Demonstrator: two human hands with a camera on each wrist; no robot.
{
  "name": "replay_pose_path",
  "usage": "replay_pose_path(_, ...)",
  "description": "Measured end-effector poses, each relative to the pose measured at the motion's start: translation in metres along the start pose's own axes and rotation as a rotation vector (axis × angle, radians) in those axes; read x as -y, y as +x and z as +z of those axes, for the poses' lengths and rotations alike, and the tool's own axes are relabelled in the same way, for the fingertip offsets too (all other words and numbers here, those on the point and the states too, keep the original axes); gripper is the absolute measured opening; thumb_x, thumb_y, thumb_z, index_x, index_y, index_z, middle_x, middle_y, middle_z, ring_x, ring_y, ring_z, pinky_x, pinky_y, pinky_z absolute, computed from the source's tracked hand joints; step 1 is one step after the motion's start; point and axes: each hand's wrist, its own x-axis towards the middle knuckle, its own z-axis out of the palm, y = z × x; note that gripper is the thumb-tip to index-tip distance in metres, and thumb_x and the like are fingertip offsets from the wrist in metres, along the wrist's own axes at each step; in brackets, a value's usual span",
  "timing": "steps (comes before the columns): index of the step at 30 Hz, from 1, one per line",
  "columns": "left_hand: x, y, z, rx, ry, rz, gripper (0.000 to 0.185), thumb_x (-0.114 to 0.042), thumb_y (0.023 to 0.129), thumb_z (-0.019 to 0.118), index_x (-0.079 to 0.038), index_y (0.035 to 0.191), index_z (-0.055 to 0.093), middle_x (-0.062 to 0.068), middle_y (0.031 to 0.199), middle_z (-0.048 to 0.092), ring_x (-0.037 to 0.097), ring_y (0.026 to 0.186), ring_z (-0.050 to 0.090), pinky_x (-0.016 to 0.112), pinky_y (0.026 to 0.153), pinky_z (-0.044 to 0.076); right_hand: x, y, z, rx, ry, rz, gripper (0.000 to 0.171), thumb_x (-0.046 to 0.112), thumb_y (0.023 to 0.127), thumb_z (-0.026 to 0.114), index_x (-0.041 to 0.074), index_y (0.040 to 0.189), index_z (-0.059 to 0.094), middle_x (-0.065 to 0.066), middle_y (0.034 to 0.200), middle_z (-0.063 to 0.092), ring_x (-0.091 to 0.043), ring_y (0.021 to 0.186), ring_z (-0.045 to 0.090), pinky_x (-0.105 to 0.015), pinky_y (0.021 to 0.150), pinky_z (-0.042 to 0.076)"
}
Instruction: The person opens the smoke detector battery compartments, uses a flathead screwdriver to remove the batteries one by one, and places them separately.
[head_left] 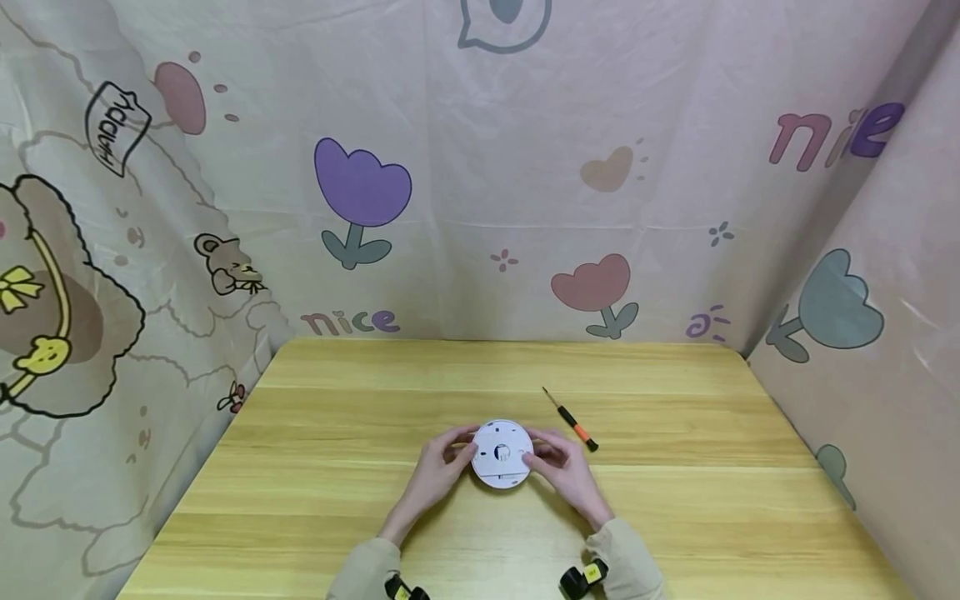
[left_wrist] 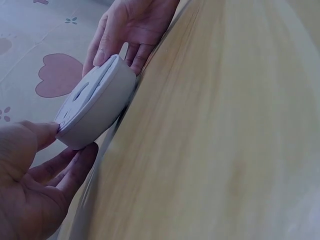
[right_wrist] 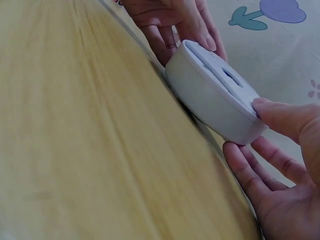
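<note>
Between both hands is a round white plastic device (head_left: 495,476), a shallow disc with slots, a central opening and a straight seam across its face. My left hand (head_left: 441,463) grips its left edge, thumb on the upper face and fingers beneath, as the left wrist view shows. On the opposite edge my right hand (head_left: 566,468) holds the device (right_wrist: 210,102) the same way, thumb on top. The device is tilted, close over the table, its slotted face toward the head camera. A screwdriver (head_left: 572,421) with a black and orange handle lies just beyond the right hand.
The wooden table (head_left: 337,417) extends on all sides of the hands. A printed cloth (head_left: 480,167) hangs behind it and along both sides. Black wrist cameras (head_left: 583,578) sit at the beige sleeves (head_left: 630,560).
</note>
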Motion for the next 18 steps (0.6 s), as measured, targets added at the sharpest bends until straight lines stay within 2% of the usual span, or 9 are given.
replay_pose_path(5,-0.001,-0.0017,0.0,0.004,0.002,0.002,0.034,-0.009,0.098,0.063,-0.005,0.132,0.064,0.017,0.13,0.068,0.033,0.116,0.067,0.018,0.096,0.054,0.0013,-0.0005,0.0002,0.017,-0.007,-0.029,0.046,0.003,0.089,0.072,-0.008,0.131,0.06,-0.03,0.127,0.058,-0.008,0.101,0.068,-0.017,0.092,0.057)
replay_pose_path(10,-0.003,-0.0041,-0.0014,0.047,0.022,-0.005,0.038,-0.012,0.098,0.064,-0.004,0.135,0.062,0.018,0.137,0.064,0.034,0.114,0.068,0.018,0.094,0.054,0.0018,-0.0012,0.001,0.014,-0.023,-0.033,0.043,0.003,0.09,0.071,-0.009,0.13,0.061,-0.03,0.13,0.057,-0.012,0.103,0.067,-0.017,0.094,0.056)
replay_pose_path(13,-0.003,-0.0042,-0.0018,0.088,-0.014,-0.02,0.045,-0.015,0.096,0.068,-0.002,0.138,0.058,0.022,0.14,0.06,0.037,0.12,0.064,0.027,0.1,0.057,0.0019,-0.0011,0.0011,0.017,-0.029,-0.008,0.044,0.005,0.09,0.072,-0.007,0.131,0.06,-0.029,0.131,0.057,-0.012,0.105,0.066,-0.017,0.094,0.056)
replay_pose_path(18,-0.0012,-0.0034,-0.0017,0.132,-0.071,-0.023,0.059,-0.016,0.089,0.076,0.001,0.141,0.053,0.025,0.143,0.055,0.04,0.129,0.058,0.041,0.11,0.051,0.0031,-0.0009,0.0012,0.048,-0.005,0.012,0.053,0.004,0.086,0.075,-0.007,0.135,0.057,-0.029,0.132,0.054,-0.013,0.106,0.065,-0.018,0.095,0.057)
